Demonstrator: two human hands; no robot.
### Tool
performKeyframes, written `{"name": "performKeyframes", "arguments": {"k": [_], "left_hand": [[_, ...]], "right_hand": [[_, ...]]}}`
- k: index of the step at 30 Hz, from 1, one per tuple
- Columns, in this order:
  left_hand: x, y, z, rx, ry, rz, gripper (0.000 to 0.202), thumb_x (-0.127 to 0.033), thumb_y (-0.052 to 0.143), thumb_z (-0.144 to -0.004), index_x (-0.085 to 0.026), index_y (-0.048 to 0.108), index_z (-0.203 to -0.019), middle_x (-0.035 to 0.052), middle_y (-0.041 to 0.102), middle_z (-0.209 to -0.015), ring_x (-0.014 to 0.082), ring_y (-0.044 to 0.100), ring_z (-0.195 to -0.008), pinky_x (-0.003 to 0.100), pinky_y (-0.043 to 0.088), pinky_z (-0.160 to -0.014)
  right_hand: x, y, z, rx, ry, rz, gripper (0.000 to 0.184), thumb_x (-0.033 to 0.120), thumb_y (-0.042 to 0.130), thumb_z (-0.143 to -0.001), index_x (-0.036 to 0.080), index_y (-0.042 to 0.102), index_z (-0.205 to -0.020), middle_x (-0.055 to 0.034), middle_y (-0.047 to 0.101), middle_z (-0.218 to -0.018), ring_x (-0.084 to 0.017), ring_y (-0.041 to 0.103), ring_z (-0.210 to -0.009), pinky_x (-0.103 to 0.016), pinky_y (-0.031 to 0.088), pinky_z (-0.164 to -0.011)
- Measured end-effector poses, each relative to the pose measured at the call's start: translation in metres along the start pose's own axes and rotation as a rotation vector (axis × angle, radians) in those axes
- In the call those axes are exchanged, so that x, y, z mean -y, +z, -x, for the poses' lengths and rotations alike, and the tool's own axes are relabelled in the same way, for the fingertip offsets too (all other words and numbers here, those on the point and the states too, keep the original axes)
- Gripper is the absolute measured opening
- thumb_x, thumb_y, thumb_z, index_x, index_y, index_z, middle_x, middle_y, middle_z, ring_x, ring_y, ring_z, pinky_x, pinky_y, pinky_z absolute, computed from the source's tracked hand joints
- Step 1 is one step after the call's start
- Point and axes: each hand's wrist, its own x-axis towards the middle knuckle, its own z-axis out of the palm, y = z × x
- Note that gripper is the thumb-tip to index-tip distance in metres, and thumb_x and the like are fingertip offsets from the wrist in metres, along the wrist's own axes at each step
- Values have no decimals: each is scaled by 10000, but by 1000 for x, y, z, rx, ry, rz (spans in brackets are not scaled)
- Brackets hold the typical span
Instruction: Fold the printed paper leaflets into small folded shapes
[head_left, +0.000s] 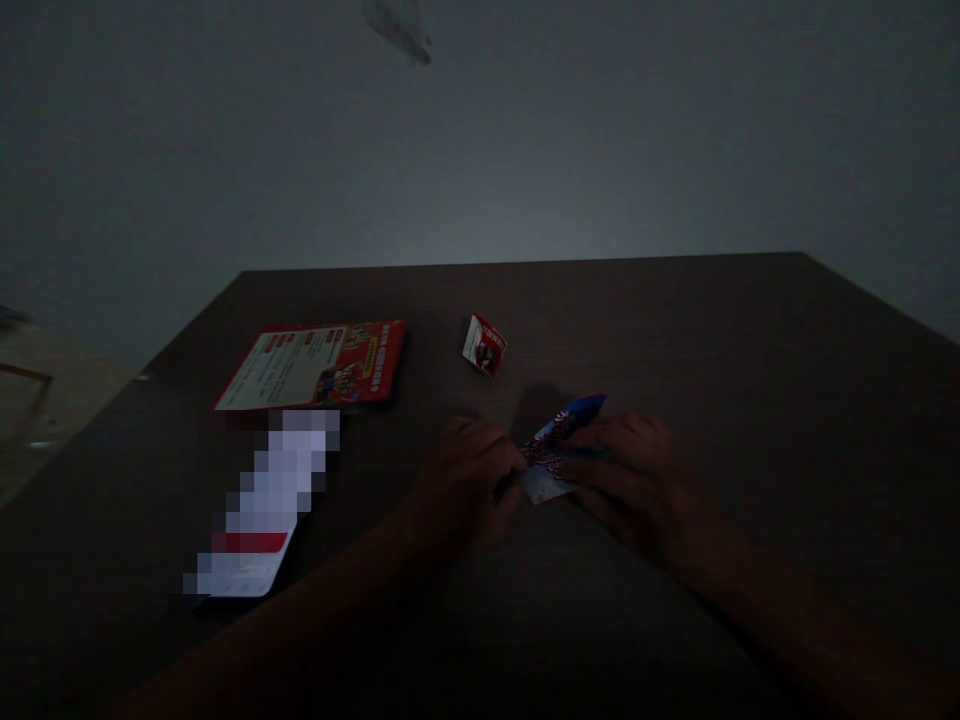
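Note:
Between my hands, just above the dark table, is a folded piece of printed paper, blue on its upper flap and whitish along the lower corner. Its left end is pinched in the fingers of my left hand. My right hand grips the other side, its fingers lying across the print and covering part of it. Farther back stands a small folded red-and-white paper piece, touched by neither hand. The dim light hides the finer folds and the fingertips.
At the left of the table lies a red and cream printed booklet or flat box. In front of it is a lit phone, its screen mostly blurred out, close to my left forearm. A grey wall rises behind the table's far edge.

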Motion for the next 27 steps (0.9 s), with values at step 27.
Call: {"name": "performKeyframes", "arguments": {"k": [27], "left_hand": [[-3, -3, 0, 178, -99, -105, 211, -214, 496, -837, -171, 635, -990, 59, 618, -885, 217, 514, -877, 401, 372, -844]], "right_hand": [[12, 8, -2, 306, -25, 42, 429, 278, 527, -867, 182, 525, -1285, -124, 575, -1258, -275, 503, -1180, -475, 412, -985]]}}
